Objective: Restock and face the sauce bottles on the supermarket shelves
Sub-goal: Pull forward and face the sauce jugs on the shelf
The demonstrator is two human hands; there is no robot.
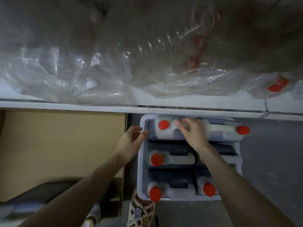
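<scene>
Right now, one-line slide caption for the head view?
Right hand grips a red-capped bottle in the foam tray; left hand touches its rim.

The sauce bottles are translucent white jugs with red caps and moulded handles, set in a white foam tray (141, 169) on the floor.

- **11 o'clock jug** (164, 134): its cap is toward 9 o'clock. The right hand (192, 133) curls its fingers over the handle end.
- **1 o'clock jug** (221, 131): its cap points to 3 o'clock and juts past the tray's rim.
- **9 o'clock jug** (181, 158), **7 o'clock jug** (155, 194) and **5 o'clock jug** (209, 189): these sit sunk in their slots, seen from above.

The white shelf (180, 102) runs across at the tray's 12 o'clock. On it, toward 2 o'clock, is a red-capped wrapped bottle (277, 86) under clear film.
</scene>
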